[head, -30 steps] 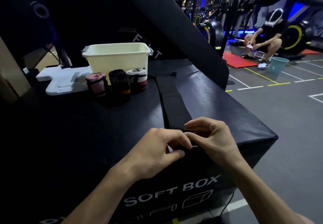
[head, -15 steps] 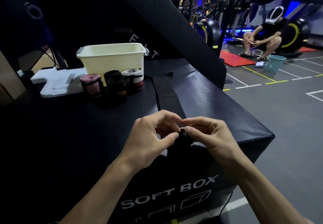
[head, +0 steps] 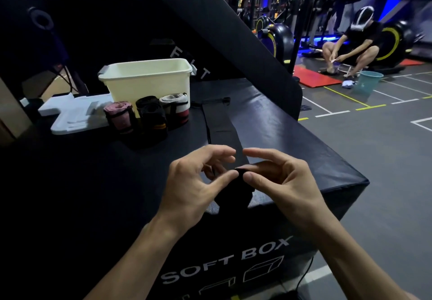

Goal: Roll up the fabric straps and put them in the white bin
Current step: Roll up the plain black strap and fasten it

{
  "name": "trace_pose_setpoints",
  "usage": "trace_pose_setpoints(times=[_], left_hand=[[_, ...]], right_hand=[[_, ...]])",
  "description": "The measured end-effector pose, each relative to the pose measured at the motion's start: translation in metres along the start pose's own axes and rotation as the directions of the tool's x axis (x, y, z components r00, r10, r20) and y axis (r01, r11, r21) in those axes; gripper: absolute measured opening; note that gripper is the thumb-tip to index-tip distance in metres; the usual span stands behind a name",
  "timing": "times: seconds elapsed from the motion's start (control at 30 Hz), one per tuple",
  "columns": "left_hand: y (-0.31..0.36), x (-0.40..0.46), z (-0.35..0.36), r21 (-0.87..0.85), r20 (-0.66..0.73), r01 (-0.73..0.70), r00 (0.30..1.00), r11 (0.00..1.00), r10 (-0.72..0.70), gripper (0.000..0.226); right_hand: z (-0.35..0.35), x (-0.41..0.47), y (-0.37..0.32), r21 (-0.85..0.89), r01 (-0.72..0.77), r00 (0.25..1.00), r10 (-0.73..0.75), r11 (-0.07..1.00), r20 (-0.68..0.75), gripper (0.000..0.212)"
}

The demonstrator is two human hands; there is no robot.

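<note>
A long black fabric strap (head: 221,126) lies stretched across the black soft box toward the white bin (head: 149,82). Its near end is a small roll (head: 236,189) lifted above the box's front edge. My left hand (head: 194,185) and my right hand (head: 280,180) both pinch this roll between thumb and fingers, their forefingers raised above it. In front of the bin stand three rolled straps: a pink one (head: 119,117), a black one (head: 152,117) and a grey-and-red one (head: 175,110).
A white foam tray (head: 74,114) lies left of the bin. A slanted black pad (head: 222,26) rises behind the soft box (head: 292,133). On the gym floor to the right a person (head: 353,47) crouches near a teal bucket (head: 367,84) and a red mat (head: 313,77).
The near end of the strap went from flat on the box to a small roll lifted off the surface. Both hands rose slightly and their forefingers spread apart.
</note>
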State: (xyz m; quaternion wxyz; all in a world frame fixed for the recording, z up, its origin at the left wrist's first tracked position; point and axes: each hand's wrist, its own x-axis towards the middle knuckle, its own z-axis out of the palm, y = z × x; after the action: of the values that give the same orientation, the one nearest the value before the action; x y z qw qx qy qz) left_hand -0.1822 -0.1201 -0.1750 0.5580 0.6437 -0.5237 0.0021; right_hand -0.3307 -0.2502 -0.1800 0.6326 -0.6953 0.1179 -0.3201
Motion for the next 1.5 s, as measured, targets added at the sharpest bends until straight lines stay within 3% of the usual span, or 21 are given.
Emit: trace_pose_setpoints(times=[0.13, 0.23, 0.5, 0.67, 1.0, 1.13, 1.2, 1.27, 1.4, 1.5], left_hand=[[-0.003, 0.002, -0.007, -0.014, 0.100, 0.082, 0.992, 0.997, -0.080, 0.025], [-0.004, 0.003, -0.010, -0.019, 0.196, 0.062, 0.979, 0.998, -0.057, 0.019], [-0.004, 0.000, -0.007, 0.019, 0.134, -0.079, 0.988, 0.997, 0.075, 0.018], [-0.001, -0.001, -0.006, -0.009, 0.139, -0.084, 0.987, 0.996, 0.085, 0.018], [-0.003, 0.000, -0.003, 0.110, 0.172, -0.281, 0.950, 0.953, 0.261, 0.014], [-0.002, 0.000, -0.002, 0.024, 0.260, -0.160, 0.954, 0.987, 0.148, 0.011], [-0.001, 0.006, -0.009, -0.029, 0.395, -0.012, 0.919, 0.999, 0.023, 0.008], [-0.003, 0.014, -0.017, -0.013, 0.455, 0.045, 0.890, 0.999, -0.034, 0.006], [-0.016, 0.037, -0.014, 0.119, 0.350, 0.007, 0.936, 0.993, -0.049, 0.011], [-0.041, 0.053, 0.001, 0.310, 0.467, -0.050, 0.878, 0.949, -0.107, 0.021]], right_hand=[[-0.001, -0.003, -0.004, -0.050, 0.019, 1.000, -0.020, 0.999, -0.010, 0.045], [-0.001, -0.005, -0.006, -0.122, 0.050, 0.998, -0.055, 0.991, -0.040, 0.044], [-0.003, -0.012, -0.005, -0.250, 0.157, 0.976, -0.188, 0.956, -0.108, 0.046], [-0.008, -0.015, -0.006, -0.236, 0.156, 0.977, -0.185, 0.959, -0.109, 0.045], [-0.015, -0.016, -0.009, -0.204, 0.131, 0.990, -0.140, 0.970, -0.027, 0.049], [-0.020, -0.015, -0.007, -0.179, 0.126, 0.992, -0.126, 0.976, 0.008, 0.042], [-0.021, -0.015, -0.007, -0.167, 0.118, 0.993, -0.113, 0.979, 0.038, 0.040], [-0.020, -0.015, -0.005, -0.144, 0.099, 0.993, -0.088, 0.985, 0.081, 0.039], [-0.017, -0.013, -0.003, -0.136, 0.061, 0.991, -0.044, 0.989, 0.125, 0.040], [-0.014, -0.013, -0.001, -0.137, 0.019, 0.986, 0.004, 0.990, 0.166, 0.039]])
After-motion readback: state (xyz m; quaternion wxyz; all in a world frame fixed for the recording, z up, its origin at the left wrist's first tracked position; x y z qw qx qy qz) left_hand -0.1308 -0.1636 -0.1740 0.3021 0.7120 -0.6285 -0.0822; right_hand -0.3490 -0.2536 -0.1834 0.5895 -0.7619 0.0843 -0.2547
